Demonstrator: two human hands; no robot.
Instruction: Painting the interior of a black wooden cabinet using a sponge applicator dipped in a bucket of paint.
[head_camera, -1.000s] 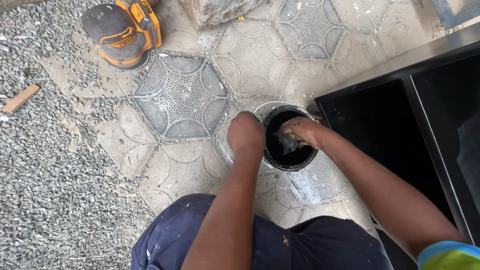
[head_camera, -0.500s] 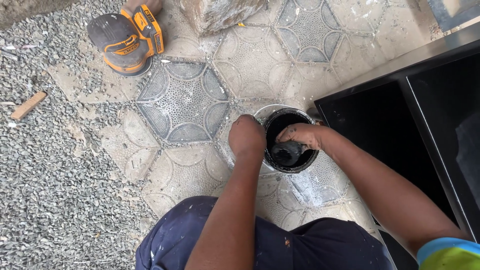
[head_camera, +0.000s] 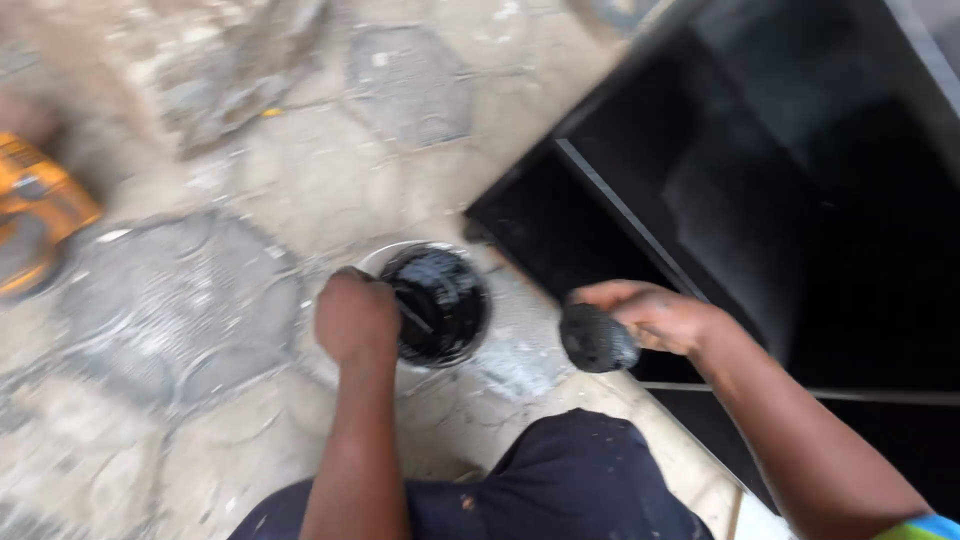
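— Right hand (head_camera: 655, 315), what do we see? Fingers closed around a black sponge (head_camera: 597, 338).
— Left hand (head_camera: 357, 318) grips the paint tin (head_camera: 437, 303) rim, at nine o'clock from the sponge.

Head camera looks steeply down, close above the paved ground (head_camera: 300, 190).

The one package in view is a small round metal tin (head_camera: 437, 305) with a pale rim and glossy black contents, standing open on the patterned paving at centre. No label shows on it. There are no signs or screens.
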